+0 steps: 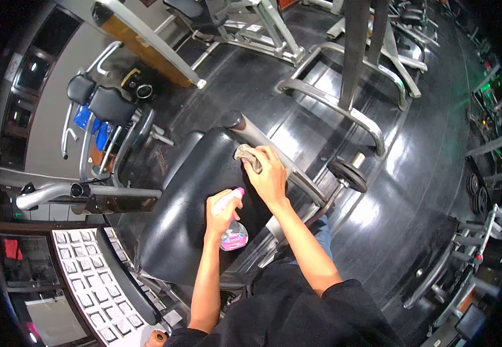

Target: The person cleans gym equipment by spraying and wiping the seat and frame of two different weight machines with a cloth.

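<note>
My left hand (pixel 221 212) grips a small spray bottle (pixel 233 234) with a pink-and-white nozzle and a pink label, held over the black padded seat (pixel 187 214) of a gym machine. My right hand (pixel 268 173) presses a crumpled grey cloth (pixel 247 155) onto the upper right edge of that seat pad, next to the grey metal bar (pixel 256 136) with a black end cap. Both forearms reach out from my dark sleeves at the bottom of the view.
Gym machines stand all around on a shiny black floor: a padded bench machine (pixel 109 110) at left, grey steel frames (pixel 343 110) at top, a weight plate (pixel 348 174) on a bar to the right. A patterned white panel (pixel 86 274) lies at lower left.
</note>
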Available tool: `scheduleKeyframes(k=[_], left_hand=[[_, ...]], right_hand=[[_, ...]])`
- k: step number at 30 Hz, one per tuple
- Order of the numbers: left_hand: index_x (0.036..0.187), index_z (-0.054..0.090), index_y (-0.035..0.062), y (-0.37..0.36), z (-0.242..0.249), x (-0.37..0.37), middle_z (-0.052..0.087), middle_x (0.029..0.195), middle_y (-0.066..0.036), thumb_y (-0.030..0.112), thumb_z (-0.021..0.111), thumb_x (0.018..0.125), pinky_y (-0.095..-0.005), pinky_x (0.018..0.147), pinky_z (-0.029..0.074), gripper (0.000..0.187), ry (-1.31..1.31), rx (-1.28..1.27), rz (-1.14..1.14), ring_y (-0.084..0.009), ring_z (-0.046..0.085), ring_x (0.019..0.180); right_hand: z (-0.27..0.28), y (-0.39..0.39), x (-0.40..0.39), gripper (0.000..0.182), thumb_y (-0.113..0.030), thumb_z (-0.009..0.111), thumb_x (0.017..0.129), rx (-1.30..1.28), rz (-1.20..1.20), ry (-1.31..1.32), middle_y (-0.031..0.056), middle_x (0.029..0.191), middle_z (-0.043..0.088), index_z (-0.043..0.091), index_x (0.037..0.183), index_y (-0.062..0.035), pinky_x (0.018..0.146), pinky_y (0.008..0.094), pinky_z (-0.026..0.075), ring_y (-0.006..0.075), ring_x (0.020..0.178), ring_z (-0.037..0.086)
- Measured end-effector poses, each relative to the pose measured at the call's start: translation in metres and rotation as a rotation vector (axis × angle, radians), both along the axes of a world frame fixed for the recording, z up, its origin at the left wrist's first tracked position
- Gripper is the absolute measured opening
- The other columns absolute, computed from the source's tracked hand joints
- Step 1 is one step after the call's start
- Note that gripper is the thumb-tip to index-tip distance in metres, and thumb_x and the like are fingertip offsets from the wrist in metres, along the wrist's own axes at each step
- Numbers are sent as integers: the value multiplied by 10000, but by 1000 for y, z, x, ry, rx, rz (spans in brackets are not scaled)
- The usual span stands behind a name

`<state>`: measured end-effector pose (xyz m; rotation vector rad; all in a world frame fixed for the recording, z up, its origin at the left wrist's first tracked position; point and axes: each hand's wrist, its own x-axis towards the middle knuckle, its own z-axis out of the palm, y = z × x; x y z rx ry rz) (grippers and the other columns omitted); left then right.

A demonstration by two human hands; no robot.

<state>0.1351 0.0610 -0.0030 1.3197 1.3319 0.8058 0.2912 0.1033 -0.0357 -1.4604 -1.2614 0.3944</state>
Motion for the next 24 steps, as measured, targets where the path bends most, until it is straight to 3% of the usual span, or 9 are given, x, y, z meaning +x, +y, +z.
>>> scheduleKeyframes(k=[5, 8, 10, 11, 15, 18, 20, 24], left_hand=[[775, 651, -36, 0, 4, 1, 621, 697, -52, 172, 612, 901, -243, 456, 428, 246, 31, 7, -62, -88, 543, 507], [792, 653, -37, -1, 5, 2, 620, 700, -52, 162, 608, 894, -241, 459, 432, 229, 71, 9, -70, -89, 544, 508], [797, 653, -38, -2, 6, 1, 622, 703, -54, 164, 605, 894, -240, 461, 434, 230, 68, 4, -82, -91, 545, 509], [802, 653, -39, -1, 6, 1, 623, 707, -55, 165, 602, 894, -239, 463, 436, 230, 59, 5, -89, -92, 546, 510], [797, 651, -38, -1, 6, -1, 626, 711, -57, 175, 599, 895, -240, 466, 439, 240, 57, 15, -101, -94, 550, 514], [792, 652, -35, 1, 3, -2, 626, 709, -58, 185, 596, 899, -240, 465, 436, 251, 66, 4, -99, -96, 551, 503], [790, 653, -35, 1, 0, -3, 628, 709, -60, 187, 595, 902, -239, 458, 428, 255, 59, 41, -125, -99, 552, 489], [789, 657, -30, 2, -1, -5, 631, 708, -57, 238, 606, 930, -237, 451, 418, 307, 70, 30, -120, -97, 552, 480]], right_hand=[[-69, -56, 5, 457, -146, 801, 680, 26, -46, -77, 26, 1023, 637, 713, 1121, -229, 815, 394, 516, 266, 924, 612], [-114, -96, 4, 377, -122, 777, 744, -88, -152, 109, 67, 1027, 639, 708, 1112, -159, 845, 377, 510, 271, 961, 626], [-124, -107, 1, 278, -132, 743, 810, -182, -234, 372, 98, 1012, 642, 694, 1082, -96, 851, 358, 498, 276, 956, 637], [-130, -108, 2, 215, -157, 710, 858, -194, -281, 386, 119, 983, 646, 679, 1044, -53, 833, 348, 492, 289, 926, 647], [-111, -84, 9, 259, -245, 673, 894, -318, -362, 427, 144, 981, 657, 664, 1019, -19, 826, 365, 492, 321, 928, 652], [-89, -47, 28, 272, -264, 681, 864, -319, -243, 258, 146, 1026, 674, 705, 1043, -61, 829, 393, 507, 360, 952, 652], [-63, -17, 49, 301, -294, 685, 855, -223, 37, 172, 176, 989, 672, 709, 1012, -38, 807, 400, 497, 372, 917, 646], [-94, -24, 60, 337, -329, 660, 864, -310, 55, 150, 161, 1010, 686, 709, 1032, -41, 819, 420, 505, 381, 939, 652]])
